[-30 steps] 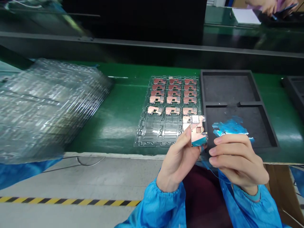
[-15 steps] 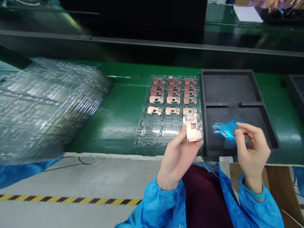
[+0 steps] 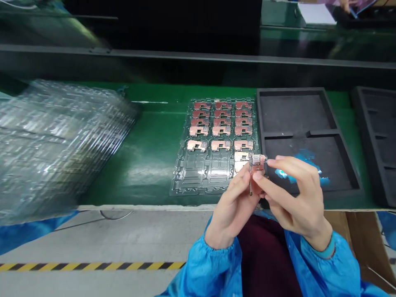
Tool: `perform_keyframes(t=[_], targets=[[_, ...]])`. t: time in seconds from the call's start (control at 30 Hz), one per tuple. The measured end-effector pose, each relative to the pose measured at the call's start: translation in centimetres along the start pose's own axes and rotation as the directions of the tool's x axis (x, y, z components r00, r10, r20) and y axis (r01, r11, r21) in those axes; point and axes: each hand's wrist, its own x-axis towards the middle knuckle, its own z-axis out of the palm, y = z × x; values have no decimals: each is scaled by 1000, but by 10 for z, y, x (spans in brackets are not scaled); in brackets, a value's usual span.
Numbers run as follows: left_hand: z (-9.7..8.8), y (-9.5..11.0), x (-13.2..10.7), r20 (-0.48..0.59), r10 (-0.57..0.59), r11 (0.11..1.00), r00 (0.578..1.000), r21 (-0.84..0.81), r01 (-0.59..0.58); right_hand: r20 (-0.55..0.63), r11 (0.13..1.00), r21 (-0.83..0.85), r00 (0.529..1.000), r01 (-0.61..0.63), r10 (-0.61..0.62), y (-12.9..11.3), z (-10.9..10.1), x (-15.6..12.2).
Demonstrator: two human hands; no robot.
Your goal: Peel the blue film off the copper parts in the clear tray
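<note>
My left hand (image 3: 233,204) holds a copper-coloured circuit board (image 3: 256,163) with a silver card slot, tilted edge-on above the front of the clear plastic tray. My right hand (image 3: 297,196) has come to the same board, thumb and index finger at its right side; my fingers partly hide it. Several copper-coloured boards (image 3: 221,145) lie in rows in the clear tray (image 3: 198,187). Another board (image 3: 240,159) shows just behind my left fingers. Crumpled blue film pieces (image 3: 305,159) lie in the black tray (image 3: 292,109) to the right.
A tall stack of clear plastic trays (image 3: 62,144) stands on the left of the green bench (image 3: 148,152). Another black tray (image 3: 374,144) is at the far right. A metal rail (image 3: 185,55) runs behind. Across the bench, another person's hand (image 3: 345,5) shows near white paper (image 3: 317,14).
My right hand has moved left from above the blue film to the circuit board. The board has turned from facing me to nearly edge-on. The view has shifted slightly.
</note>
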Motion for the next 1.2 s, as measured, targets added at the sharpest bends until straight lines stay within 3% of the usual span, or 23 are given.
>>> perform_keyframes(t=[0.67,1.2], targets=[[-3,3,-5,47,49,985,998,164,-56,-59,994,-103,997,-45,39,0,14,-7],[-7,2,-9,-13,67,995,998,77,-65,-181,985,-154,982,-76,47,8,17,-12]])
